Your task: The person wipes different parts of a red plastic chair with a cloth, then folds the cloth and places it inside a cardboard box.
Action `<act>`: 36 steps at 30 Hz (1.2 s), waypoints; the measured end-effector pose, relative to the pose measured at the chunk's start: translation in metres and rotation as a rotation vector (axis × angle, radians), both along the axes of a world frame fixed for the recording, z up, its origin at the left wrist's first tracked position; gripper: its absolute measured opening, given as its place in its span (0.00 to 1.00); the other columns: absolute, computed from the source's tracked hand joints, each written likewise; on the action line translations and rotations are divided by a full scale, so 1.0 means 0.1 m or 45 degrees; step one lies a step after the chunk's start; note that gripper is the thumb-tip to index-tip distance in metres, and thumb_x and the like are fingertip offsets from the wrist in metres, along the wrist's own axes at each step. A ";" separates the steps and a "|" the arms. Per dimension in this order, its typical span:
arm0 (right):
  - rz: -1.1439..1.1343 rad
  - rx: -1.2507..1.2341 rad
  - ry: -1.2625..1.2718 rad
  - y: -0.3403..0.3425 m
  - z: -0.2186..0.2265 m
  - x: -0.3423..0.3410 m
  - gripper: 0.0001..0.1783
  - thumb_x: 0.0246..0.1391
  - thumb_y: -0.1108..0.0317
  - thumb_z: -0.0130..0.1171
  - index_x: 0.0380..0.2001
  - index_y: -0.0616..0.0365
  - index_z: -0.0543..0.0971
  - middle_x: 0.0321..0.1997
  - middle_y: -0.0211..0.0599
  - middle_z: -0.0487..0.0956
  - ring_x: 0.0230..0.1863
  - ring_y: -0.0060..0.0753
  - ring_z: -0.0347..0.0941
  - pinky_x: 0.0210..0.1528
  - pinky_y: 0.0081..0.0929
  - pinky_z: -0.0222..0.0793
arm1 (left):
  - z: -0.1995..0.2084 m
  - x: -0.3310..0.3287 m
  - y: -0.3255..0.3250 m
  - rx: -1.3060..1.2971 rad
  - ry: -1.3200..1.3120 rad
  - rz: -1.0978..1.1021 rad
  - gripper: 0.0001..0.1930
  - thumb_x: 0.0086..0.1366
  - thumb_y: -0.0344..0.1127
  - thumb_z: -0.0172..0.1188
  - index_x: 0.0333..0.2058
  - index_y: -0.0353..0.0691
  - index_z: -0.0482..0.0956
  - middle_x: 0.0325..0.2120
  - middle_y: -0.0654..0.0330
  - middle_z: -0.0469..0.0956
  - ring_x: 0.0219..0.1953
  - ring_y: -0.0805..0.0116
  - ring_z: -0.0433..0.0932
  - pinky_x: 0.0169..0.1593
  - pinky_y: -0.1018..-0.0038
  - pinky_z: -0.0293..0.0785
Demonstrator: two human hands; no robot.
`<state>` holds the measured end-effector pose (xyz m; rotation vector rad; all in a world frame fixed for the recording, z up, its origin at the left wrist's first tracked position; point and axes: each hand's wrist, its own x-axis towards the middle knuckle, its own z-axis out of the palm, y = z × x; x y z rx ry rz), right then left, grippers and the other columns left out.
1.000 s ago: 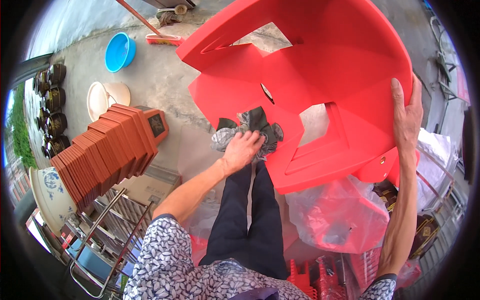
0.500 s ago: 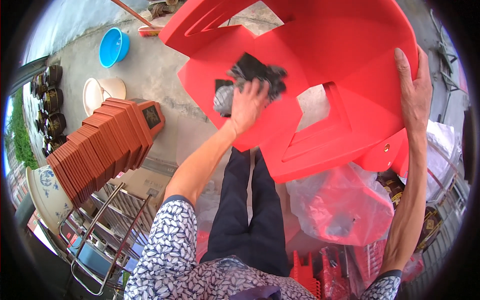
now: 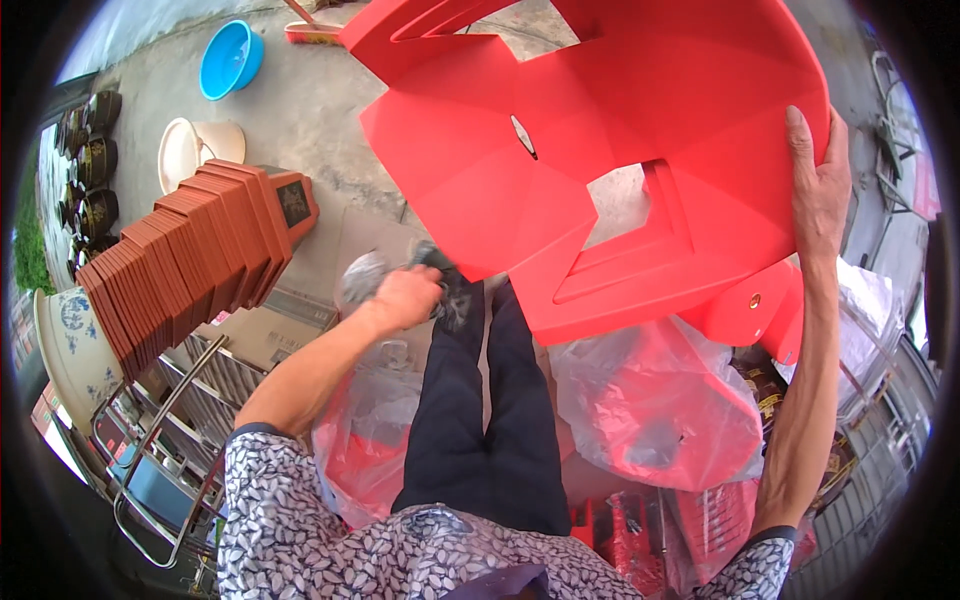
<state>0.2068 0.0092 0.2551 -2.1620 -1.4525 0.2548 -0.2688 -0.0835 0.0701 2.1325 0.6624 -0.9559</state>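
A large red plastic chair (image 3: 700, 90) with cut-out openings fills the upper middle, tilted, its smooth moulded surface facing me. My right hand (image 3: 822, 190) grips its right edge, thumb on the near face and fingers round the back. Off the chair's lower left side, above my leg, my left hand (image 3: 408, 298) is closed on a bunched grey and black rag (image 3: 364, 274), which is blurred by motion. A slit-like hole (image 3: 524, 138) shows in the bare red panel.
Stacked terracotta-coloured flowerpots (image 3: 190, 265) lean at the left above a metal rack (image 3: 165, 450). Beyond are a cream bucket (image 3: 218, 142), a blue basin (image 3: 230, 62) and a broom (image 3: 312, 34). Clear plastic bags (image 3: 660, 410) with red items lie by my legs. Dark jars (image 3: 97, 160) line the far left.
My left hand has moved off the chair's panel, down and to the left, carrying the rag and uncovering the slit. My right hand keeps its hold on the chair's edge.
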 end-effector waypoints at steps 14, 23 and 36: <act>0.037 -0.036 -0.097 0.08 0.05 -0.05 0.34 0.66 0.42 0.57 0.61 0.58 0.72 0.56 0.47 0.81 0.58 0.43 0.77 0.61 0.36 0.69 | -0.45 1.26 -0.67 0.125 -0.998 1.342 0.14 0.75 0.34 0.51 0.53 0.36 0.77 0.46 0.51 0.75 0.50 0.47 0.72 0.57 0.58 0.66; 0.007 -0.063 -0.143 0.02 0.05 -0.05 0.35 0.66 0.40 0.57 0.61 0.57 0.71 0.57 0.48 0.80 0.59 0.50 0.77 0.61 0.40 0.69 | 0.42 1.46 -0.65 -0.058 -0.899 1.333 0.11 0.72 0.35 0.55 0.48 0.35 0.77 0.40 0.50 0.73 0.47 0.45 0.74 0.49 0.56 0.71; 0.088 0.027 -0.181 0.06 0.01 -0.06 0.33 0.66 0.43 0.58 0.61 0.59 0.71 0.54 0.53 0.81 0.56 0.53 0.78 0.58 0.41 0.71 | -0.33 1.24 -0.54 0.105 -0.627 1.144 0.11 0.73 0.40 0.53 0.45 0.39 0.71 0.41 0.47 0.73 0.47 0.42 0.75 0.42 0.48 0.75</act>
